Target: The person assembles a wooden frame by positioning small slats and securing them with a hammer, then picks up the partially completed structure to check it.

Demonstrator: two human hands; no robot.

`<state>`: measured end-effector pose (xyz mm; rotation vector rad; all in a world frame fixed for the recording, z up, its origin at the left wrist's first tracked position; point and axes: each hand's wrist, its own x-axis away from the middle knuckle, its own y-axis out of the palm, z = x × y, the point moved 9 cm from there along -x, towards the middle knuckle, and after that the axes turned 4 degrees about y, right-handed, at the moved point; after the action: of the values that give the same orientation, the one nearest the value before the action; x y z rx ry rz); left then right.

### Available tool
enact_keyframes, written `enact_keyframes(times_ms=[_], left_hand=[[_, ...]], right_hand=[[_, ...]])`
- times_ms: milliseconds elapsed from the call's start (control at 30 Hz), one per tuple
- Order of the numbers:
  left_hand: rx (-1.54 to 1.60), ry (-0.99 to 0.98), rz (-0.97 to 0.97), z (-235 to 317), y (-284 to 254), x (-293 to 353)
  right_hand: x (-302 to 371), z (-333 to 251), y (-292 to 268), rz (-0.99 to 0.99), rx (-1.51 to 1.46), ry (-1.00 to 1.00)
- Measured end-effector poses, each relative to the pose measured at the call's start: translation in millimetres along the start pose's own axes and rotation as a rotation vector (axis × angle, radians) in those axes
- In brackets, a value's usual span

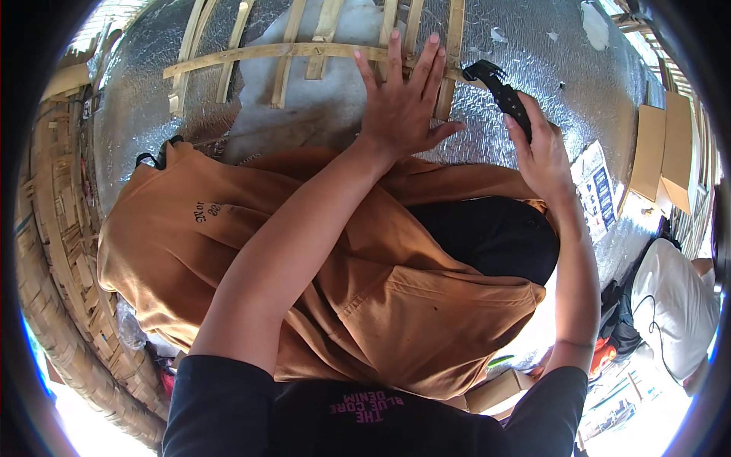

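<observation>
My left hand (403, 103) lies with fingers spread over a frame of thin wooden slats (304, 50), its fingertips at the right part of the long crosswise slat. A black hammer (506, 103) with a row of dots along its handle is gripped in my right hand (542, 148). The hammer's head is just right of the crosswise slat's end; whether they touch I cannot tell. Several shorter slats cross the long one and run out past the top of the view.
Brown cloth with dark print (183, 228) covers my lap, and a dark knee shows through it. Silvery foil sheeting (152, 84) lies under the slats. Woven bamboo (72, 259) borders the left. At right are a cardboard box (647, 152), a printed sheet (595, 186) and a white sack (674, 305).
</observation>
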<state>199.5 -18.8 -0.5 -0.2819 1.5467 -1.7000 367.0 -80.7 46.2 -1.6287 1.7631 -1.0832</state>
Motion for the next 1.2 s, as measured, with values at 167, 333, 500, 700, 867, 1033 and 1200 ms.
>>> enact_keyframes(times_ms=[167,333,500,700,867,1033,1200], left_hand=[[-0.082,-0.051,-0.026,4.3,4.4,7.2],[-0.055,-0.126,-0.050,5.1,11.1,11.6],[-0.061,-0.148,-0.081,-3.4,15.7,16.4],[-0.056,-0.153,-0.162,4.8,21.4,12.3],[-0.027,-0.166,-0.149,-0.9,16.1,11.7],[-0.064,-0.173,-0.190,1.0,23.0,11.1],[-0.081,-0.177,-0.217,1.8,24.4,9.5]], right_hand=[[-4.5,9.8,11.4,-0.041,0.086,-0.028],[-5.6,8.1,4.9,-0.033,0.139,-0.022],[6.1,-4.9,-31.9,0.299,-0.086,-0.138],[-8.6,41.6,33.0,-0.070,0.146,0.027],[10.1,32.9,-7.4,0.261,-0.274,-0.074],[-2.7,27.1,33.9,0.008,0.189,-0.109],[0.7,33.5,6.7,0.256,-0.234,-0.152]])
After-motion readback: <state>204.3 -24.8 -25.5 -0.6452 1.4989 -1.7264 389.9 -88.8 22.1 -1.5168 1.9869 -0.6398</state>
